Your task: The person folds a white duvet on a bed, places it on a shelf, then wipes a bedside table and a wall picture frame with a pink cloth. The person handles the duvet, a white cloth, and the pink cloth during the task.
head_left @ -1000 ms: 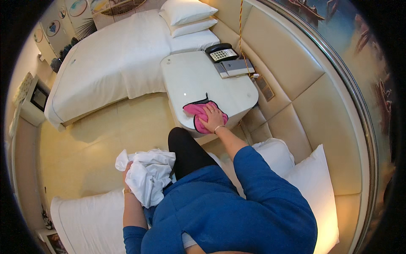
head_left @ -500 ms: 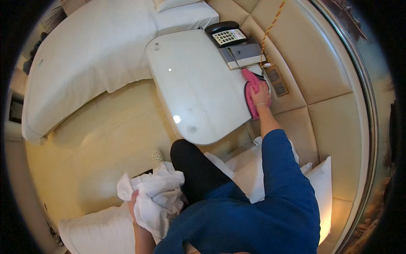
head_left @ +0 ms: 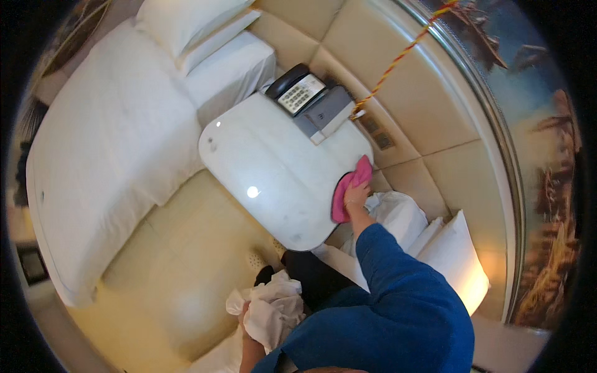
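Note:
A pink cloth (head_left: 339, 202) with a dark edge lies bunched on the right edge of a glossy white bedside table (head_left: 267, 155). My right hand (head_left: 357, 195) presses on it, its fingers closed round the folds. Low in the picture, beside my dark-trousered leg, my left hand (head_left: 246, 323) grips a crumpled white cloth (head_left: 278, 311). Part of that hand is hidden behind the fabric.
A black telephone (head_left: 301, 93) and a grey folder (head_left: 328, 112) stand at the table's far end, by a wall socket panel (head_left: 377, 132). A red-yellow cord (head_left: 404, 53) hangs there. White beds flank the table: one at left (head_left: 106, 143), one with pillows (head_left: 451, 261) at right.
My right hand has moved the pink cloth nearer along the table's right edge. My left hand keeps its hold on the white cloth. The whole view has turned.

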Demonstrator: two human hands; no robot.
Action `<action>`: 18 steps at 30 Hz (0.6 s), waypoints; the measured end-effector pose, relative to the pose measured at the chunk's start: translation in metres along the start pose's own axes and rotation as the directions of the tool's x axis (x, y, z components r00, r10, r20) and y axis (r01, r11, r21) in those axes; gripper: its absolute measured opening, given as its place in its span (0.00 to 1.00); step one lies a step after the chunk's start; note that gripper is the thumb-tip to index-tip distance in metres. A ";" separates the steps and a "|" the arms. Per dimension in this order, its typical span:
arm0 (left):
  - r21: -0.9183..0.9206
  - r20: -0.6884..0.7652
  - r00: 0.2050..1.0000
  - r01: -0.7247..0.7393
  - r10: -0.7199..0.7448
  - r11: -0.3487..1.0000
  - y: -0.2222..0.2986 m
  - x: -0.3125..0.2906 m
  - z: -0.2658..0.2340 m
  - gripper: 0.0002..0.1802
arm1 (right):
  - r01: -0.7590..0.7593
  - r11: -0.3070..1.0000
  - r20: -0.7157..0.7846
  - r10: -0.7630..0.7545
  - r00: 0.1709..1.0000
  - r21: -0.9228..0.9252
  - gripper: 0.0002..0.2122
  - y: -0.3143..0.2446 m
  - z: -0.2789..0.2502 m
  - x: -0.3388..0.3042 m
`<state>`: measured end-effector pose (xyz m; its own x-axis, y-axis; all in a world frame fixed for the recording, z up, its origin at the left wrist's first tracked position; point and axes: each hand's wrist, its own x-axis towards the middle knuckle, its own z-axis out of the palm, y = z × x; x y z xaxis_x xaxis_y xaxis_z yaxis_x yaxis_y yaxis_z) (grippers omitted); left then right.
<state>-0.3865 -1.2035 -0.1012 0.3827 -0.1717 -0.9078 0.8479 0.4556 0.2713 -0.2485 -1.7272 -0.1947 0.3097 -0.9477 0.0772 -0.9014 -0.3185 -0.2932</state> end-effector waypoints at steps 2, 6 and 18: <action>0.023 0.029 0.999 0.026 -0.026 0.999 0.022 -0.006 0.003 0.14 | -0.049 0.994 0.155 0.033 0.987 0.100 0.32 0.000 -0.021 -0.050; 0.317 0.017 0.989 -0.147 0.149 0.937 0.086 -0.033 0.032 0.12 | -0.138 0.990 0.638 0.089 0.765 0.027 0.31 0.027 -0.053 -0.123; 0.435 0.341 0.872 -0.477 0.350 0.764 0.175 -0.113 0.182 0.12 | -0.194 0.875 0.482 -0.050 0.875 0.444 0.24 0.067 -0.228 -0.057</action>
<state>-0.2146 -1.2634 0.1073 0.7559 -0.2885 -0.5877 0.6248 0.0502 0.7791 -0.3953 -1.6990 -0.0018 0.4619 -0.8030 -0.3766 -0.7145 -0.0852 -0.6945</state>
